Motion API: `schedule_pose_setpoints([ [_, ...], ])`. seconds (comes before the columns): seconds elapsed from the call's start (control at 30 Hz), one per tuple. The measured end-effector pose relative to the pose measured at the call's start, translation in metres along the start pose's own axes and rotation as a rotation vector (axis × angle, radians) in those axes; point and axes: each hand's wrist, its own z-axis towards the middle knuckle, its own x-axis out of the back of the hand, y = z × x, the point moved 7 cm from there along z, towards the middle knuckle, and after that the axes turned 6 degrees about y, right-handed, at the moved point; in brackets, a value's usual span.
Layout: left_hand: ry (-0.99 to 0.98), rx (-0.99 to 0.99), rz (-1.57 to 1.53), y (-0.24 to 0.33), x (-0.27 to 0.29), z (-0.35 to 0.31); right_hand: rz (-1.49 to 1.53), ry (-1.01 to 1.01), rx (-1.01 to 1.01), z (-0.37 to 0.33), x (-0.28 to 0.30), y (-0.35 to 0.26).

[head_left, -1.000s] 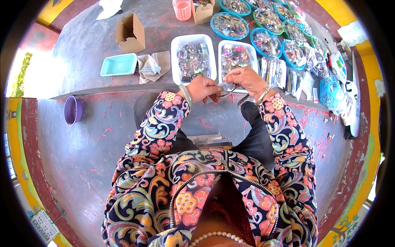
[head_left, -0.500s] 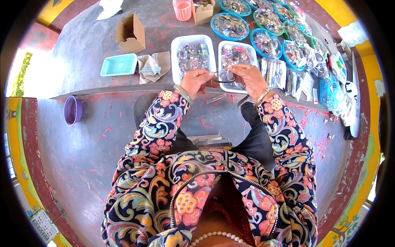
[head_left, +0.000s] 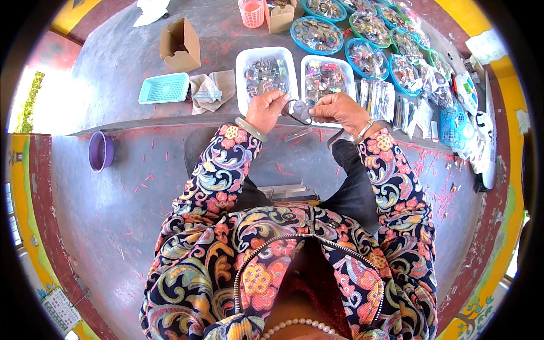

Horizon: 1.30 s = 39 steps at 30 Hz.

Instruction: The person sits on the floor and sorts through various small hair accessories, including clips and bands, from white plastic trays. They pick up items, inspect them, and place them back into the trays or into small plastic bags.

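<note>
We see the left hand (head_left: 266, 110) and the right hand (head_left: 338, 109) raised side by side over the near ends of two white trays (head_left: 245, 59), close together with only a short gap. Between them hangs a small clear packet (head_left: 299, 110) with a dark looped piece; the fingers of both hands are curled and pinched on its opposite ends, so each hand is closed on it. The packet sits just above the table edge (head_left: 170, 122), in front of the trays full of small mixed pieces. Half a second ago the hands were lower and nearly touching, the packet bunched between them; now they have lifted slightly and drawn apart, and the packet is stretched out.
</note>
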Motion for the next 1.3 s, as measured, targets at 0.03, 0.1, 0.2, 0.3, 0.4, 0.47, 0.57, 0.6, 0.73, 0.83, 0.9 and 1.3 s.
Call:
schedule_pose_setpoints([
  [0.03,0.006,-0.01,0.017,0.001,0.001,0.0,-0.011,-0.009,0.013,-0.002,-0.002,-0.003],
  [0.1,0.015,-0.028,0.049,0.003,0.002,0.001,-0.033,-0.024,0.038,-0.006,-0.004,-0.01],
  [0.2,0.021,-0.012,0.026,0.001,0.002,0.002,-0.114,-0.025,0.046,-0.004,-0.004,-0.01],
  [0.3,0.002,-0.099,0.056,0.003,0.002,0.001,-0.153,-0.099,0.034,-0.006,-0.012,-0.011],
  [0.4,-0.115,-0.317,0.232,0.016,-0.012,-0.004,-0.151,-0.111,0.048,-0.005,-0.02,-0.006],
  [0.47,-0.156,-0.476,0.286,0.02,-0.022,-0.008,-0.199,-0.136,0.002,-0.005,-0.025,-0.002],
  [0.57,-0.159,-0.585,0.377,0.021,-0.026,-0.014,-0.247,-0.127,0.042,-0.009,-0.032,-0.005],
  [0.6,-0.16,-0.586,0.387,0.02,-0.026,-0.014,-0.244,-0.13,0.029,-0.01,-0.034,-0.007],
  [0.73,-0.153,-0.572,0.4,0.019,-0.03,-0.014,-0.209,-0.104,0.091,-0.008,-0.03,-0.002],
  [0.83,-0.138,-0.605,0.387,0.022,-0.028,-0.015,-0.196,-0.122,0.074,-0.007,-0.03,-0.002],
  [0.9,-0.143,-0.594,0.369,0.025,-0.026,-0.014,-0.168,-0.101,0.086,-0.008,-0.029,-0.004],
  [1.3,-0.146,-0.487,0.303,0.019,-0.018,-0.007,-0.155,-0.179,0.052,-0.005,-0.028,0.0],
])
